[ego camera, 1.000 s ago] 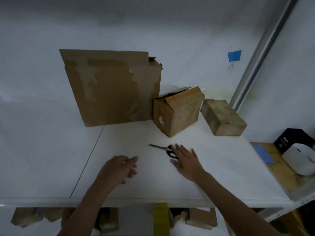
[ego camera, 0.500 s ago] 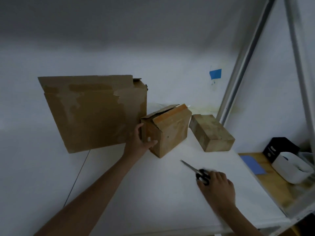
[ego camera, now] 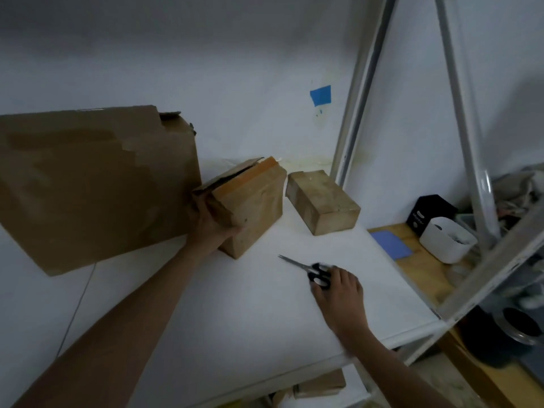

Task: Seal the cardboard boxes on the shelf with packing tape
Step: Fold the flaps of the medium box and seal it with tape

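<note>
Three cardboard boxes stand on the white shelf (ego camera: 235,319). A large box (ego camera: 94,184) leans at the left. A middle box (ego camera: 253,204) with a loose top flap sits beside it, and my left hand (ego camera: 209,225) grips its near left corner. A small closed box (ego camera: 322,201) lies to the right. My right hand (ego camera: 338,293) rests on the black handles of a pair of scissors (ego camera: 312,270) lying on the shelf, fingers curled over them. No tape roll is in view.
Metal shelf uprights (ego camera: 362,113) rise at the right. Beyond them a wooden surface holds a white tub (ego camera: 447,242), a black box (ego camera: 426,213) and a blue pad (ego camera: 391,244). More cardboard (ego camera: 321,384) lies on the lower shelf. Blue tape (ego camera: 321,95) marks the wall.
My left hand has reached forward and taken hold of the middle box. My right hand has slid the scissors to the right. The view has turned towards the right.
</note>
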